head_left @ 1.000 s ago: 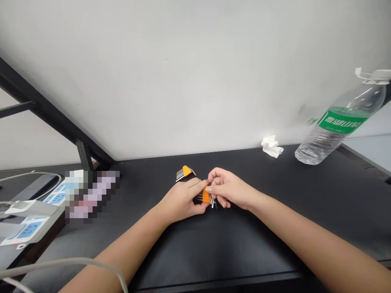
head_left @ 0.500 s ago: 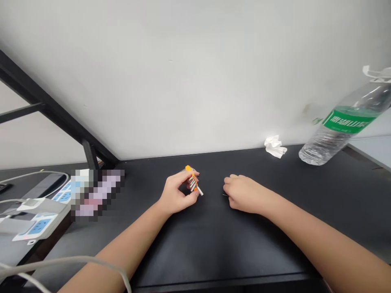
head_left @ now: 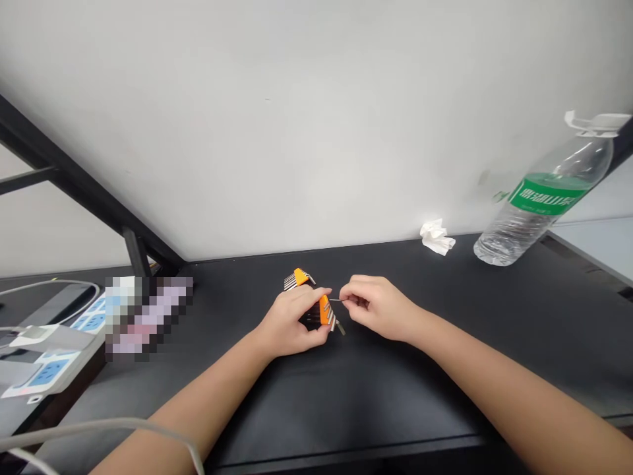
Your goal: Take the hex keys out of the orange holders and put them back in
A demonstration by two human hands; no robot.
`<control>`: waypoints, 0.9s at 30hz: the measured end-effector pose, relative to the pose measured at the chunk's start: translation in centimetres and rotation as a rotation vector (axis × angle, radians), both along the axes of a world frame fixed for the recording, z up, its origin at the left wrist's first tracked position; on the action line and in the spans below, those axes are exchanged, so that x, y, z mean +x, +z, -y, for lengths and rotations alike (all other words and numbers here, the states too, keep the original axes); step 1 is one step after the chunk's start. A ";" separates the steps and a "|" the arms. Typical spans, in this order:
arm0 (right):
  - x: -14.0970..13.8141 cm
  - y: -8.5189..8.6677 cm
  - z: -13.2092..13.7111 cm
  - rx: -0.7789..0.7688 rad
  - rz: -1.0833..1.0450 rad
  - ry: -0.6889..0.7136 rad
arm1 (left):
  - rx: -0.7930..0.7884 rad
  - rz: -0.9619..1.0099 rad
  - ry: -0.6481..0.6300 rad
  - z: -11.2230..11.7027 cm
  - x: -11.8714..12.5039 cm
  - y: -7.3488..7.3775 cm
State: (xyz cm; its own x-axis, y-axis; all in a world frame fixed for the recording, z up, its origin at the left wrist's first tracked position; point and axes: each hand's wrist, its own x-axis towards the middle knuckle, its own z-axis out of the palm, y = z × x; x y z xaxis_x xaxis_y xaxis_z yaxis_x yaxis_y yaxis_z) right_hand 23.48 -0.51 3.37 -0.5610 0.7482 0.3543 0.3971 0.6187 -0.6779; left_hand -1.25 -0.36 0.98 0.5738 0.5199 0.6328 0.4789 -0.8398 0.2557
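Midway across the black desk, my left hand point(head_left: 299, 320) is closed around an orange hex key holder point(head_left: 324, 310). Several short silver key ends stick out of its side, pointing to the lower right. My right hand point(head_left: 373, 305) pinches a thin hex key point(head_left: 335, 301) between thumb and fingertips. The far end of that key reaches the upper part of the holder; whether it sits in a slot, I cannot tell. Just behind my left hand lies a second orange holder with hex keys point(head_left: 299, 276).
A large clear bottle with a green label point(head_left: 546, 193) stands at the right, with a crumpled white tissue point(head_left: 437, 237) beside it near the wall. On the left are a power strip point(head_left: 54, 369) with plugs, a pixelated item point(head_left: 153, 316) and a pale cable point(head_left: 148, 422) in the foreground.
My right hand has come left and brought the hex key up to the holder. My left hand has turned the holder, so its side faces right. More of the second holder now shows.
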 end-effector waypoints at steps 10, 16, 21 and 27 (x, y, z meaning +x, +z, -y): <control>-0.2 -0.1 0.1 0.059 -0.002 -0.010 | -0.001 -0.027 -0.004 -0.1 -0.1 -0.2; 0.0 -0.1 0.3 0.080 -0.052 -0.015 | 0.021 -0.018 -0.014 0.0 0.1 -0.2; 0.0 0.1 0.2 0.083 0.001 0.004 | 0.030 -0.036 -0.026 0.0 0.2 -0.3; 0.3 0.2 0.7 0.254 0.307 0.036 | 0.051 -0.114 -0.045 0.3 0.6 0.0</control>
State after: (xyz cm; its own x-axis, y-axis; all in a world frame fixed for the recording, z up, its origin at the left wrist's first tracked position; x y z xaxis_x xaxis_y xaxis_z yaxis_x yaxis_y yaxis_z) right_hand 23.75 -1.23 3.58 -0.6940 0.6361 0.3372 0.5320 0.7687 -0.3552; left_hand -0.69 -0.69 0.96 0.6657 0.4609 0.5869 0.4642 -0.8716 0.1579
